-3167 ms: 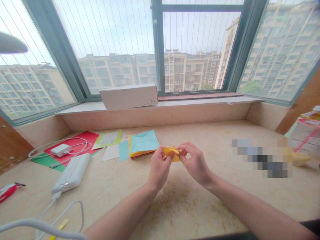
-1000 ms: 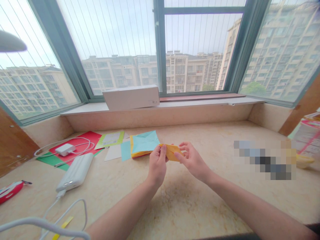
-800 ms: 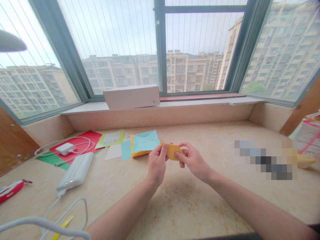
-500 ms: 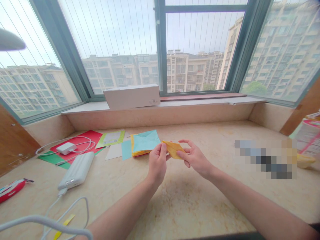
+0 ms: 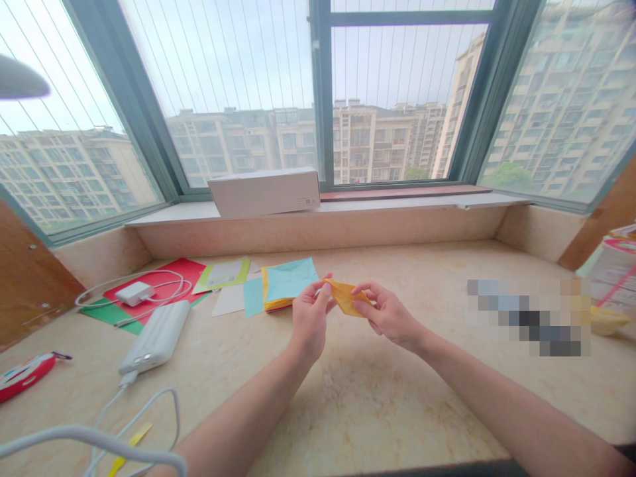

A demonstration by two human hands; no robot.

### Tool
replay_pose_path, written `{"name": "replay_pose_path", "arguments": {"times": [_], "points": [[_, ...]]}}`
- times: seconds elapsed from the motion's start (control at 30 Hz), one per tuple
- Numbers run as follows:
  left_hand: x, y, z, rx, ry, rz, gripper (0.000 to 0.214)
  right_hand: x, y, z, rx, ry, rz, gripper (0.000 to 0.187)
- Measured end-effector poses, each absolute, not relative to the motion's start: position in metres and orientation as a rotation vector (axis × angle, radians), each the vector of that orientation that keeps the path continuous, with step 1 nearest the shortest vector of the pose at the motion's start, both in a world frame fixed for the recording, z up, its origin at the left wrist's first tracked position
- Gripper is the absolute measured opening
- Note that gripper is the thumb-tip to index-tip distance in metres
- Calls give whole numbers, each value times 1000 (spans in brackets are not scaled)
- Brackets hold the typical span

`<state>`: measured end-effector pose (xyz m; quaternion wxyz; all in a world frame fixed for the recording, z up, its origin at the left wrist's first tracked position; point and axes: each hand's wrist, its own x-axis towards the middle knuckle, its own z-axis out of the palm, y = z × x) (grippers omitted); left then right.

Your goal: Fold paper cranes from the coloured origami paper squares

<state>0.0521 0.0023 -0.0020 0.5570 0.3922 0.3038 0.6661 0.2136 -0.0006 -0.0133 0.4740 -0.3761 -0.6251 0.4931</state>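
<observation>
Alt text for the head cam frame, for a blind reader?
The left hand and right hand pinch a small folded orange paper between them above a beige stone counter. Left of them lie a stack of coloured paper and a white power bank; a white box sits on the windowsill.

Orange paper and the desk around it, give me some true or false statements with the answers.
The left hand and right hand both hold the orange paper. True.
The orange paper lies flat on the desk. False: it is held above the desk.
The white box sits on the window ledge. True.
The power bank lies right of the hands. False: the power bank lies to their left.
</observation>
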Motion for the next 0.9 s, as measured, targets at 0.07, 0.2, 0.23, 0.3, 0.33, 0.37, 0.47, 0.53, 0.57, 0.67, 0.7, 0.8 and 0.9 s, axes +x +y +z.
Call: {"name": "replay_pose_path", "arguments": {"times": [0.07,0.2,0.23,0.3,0.33,0.37,0.47,0.53,0.57,0.67,0.7,0.8,0.9], "points": [[51,4,-2,926,713,1569,26,215,1,-13,-925,-1547,1207,28],[51,6,-4,934,724,1589,24,221,6,-13,-904,-1577,1191,29],[51,7,-4,936,727,1593,24,222,7,-14,-903,-1580,1190,30],[51,6,-4,940,732,1595,24,224,10,-15,-916,-1586,1188,31],[51,6,-4,942,734,1595,24,225,10,-16,-929,-1588,1186,31],[51,6,-4,943,733,1596,24,226,11,-16,-940,-1591,1182,31],[51,5,-4,943,723,1603,23,226,11,-15,-948,-1595,1170,32],[51,4,-3,946,721,1612,21,226,10,-13,-938,-1591,1168,32],[51,4,-3,956,721,1618,21,226,9,-12,-932,-1589,1169,32],[51,4,-3,996,726,1628,20,226,8,-9,-916,-1587,1167,31],[51,3,-3,1008,728,1627,20,226,7,-8,-916,-1587,1163,30],[50,3,-3,1033,730,1614,22,226,7,-7,-921,-1587,1147,30],[49,5,-4,1039,715,1617,26,226,7,-7,-926,-1578,1129,28]]}}
